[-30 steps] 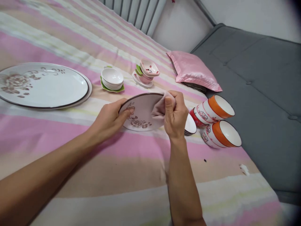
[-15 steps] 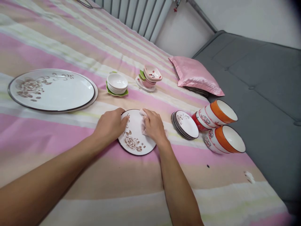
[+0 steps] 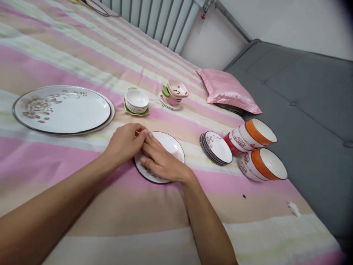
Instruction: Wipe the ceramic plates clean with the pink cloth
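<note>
A round white plate (image 3: 168, 141) with a dark rim and brown flower print lies on the striped bedspread. My left hand (image 3: 125, 141) is closed at its upper left rim, thumb and forefinger together; the exact grip is partly hidden. Across the plate stretches my right hand (image 3: 162, 162), palm down, pressing a pale pinkish cloth (image 3: 178, 155) that shows only beyond the hand. Its fingertips meet those of my left hand. To the right stands a stack of small matching plates (image 3: 219, 149). Large oval platters (image 3: 82, 114) lie to the left.
Beyond the plate are white small bowls (image 3: 137, 98) on a green leaf-shaped dish and pink dishes (image 3: 178, 89). Orange-rimmed bowls (image 3: 270, 163) stand stacked near the grey headboard (image 3: 303, 88). A pink pillow (image 3: 228, 90) and a white scrap (image 3: 293, 209) also lie on the bed.
My right hand has swept left across the plate, from its right side to its upper left rim, and flattened out. My left thumb has drawn back towards the rim.
</note>
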Tool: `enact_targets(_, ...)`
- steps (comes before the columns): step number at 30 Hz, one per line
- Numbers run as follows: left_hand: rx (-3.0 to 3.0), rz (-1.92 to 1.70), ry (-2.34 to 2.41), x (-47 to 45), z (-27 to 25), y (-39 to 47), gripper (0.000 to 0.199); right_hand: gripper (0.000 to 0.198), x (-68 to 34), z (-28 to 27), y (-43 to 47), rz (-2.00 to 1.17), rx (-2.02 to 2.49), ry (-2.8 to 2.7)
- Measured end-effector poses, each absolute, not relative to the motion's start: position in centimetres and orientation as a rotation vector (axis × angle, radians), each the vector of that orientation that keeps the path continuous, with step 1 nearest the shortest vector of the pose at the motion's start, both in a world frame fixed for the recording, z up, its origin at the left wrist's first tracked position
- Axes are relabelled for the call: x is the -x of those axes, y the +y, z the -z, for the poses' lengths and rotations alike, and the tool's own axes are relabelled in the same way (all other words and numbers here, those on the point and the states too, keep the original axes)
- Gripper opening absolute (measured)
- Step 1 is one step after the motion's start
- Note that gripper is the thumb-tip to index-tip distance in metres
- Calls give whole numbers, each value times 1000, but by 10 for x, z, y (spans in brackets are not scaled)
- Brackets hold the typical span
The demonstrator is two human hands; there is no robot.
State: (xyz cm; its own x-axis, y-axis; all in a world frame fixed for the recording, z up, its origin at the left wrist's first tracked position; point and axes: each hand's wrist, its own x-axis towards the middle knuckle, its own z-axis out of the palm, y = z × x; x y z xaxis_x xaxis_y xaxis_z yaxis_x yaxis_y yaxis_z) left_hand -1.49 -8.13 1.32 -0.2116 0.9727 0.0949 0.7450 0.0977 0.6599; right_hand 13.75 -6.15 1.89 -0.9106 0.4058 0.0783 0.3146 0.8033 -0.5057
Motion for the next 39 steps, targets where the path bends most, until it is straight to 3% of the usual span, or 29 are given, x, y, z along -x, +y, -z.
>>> enact_targets(3, -1646, -871, 1978, 16, -11, -81, 31, 52, -141, -28, -67, -828, 445, -2908)
enact_targets(7, -1643, -874, 1975, 16, -11, -81, 32, 79, -161, -42, -66, -1089, 446, -2997)
enact_targets(11, -1626, -880, 1962, 15, -13, -82, 32, 89, -185, -48, -57, -1213, 627, -2954)
enact_targets(19, -1648, -872, 1949, 14, -12, -84, 29, 50, -192, -32, -44, -703, 1296, -2563)
enact_targets(23, -1725, -884, 1975, 13, -9, -85, 30, 34, -183, -42, -49, -863, 1226, -2274)
enact_targets(28, -1800, -935, 1956, 12, -10, -85, 34, 37, -182, -40, -48, -1245, 1040, -1991)
enact_targets(33, -1779, -923, 1932, 12, -8, -85, 34, 47, -190, -25, -36, -814, 1408, -1972)
enact_targets(39, -1799, -871, 1920, 11, -5, -85, 30, 44, -183, -39, -50, -731, 1400, -2247)
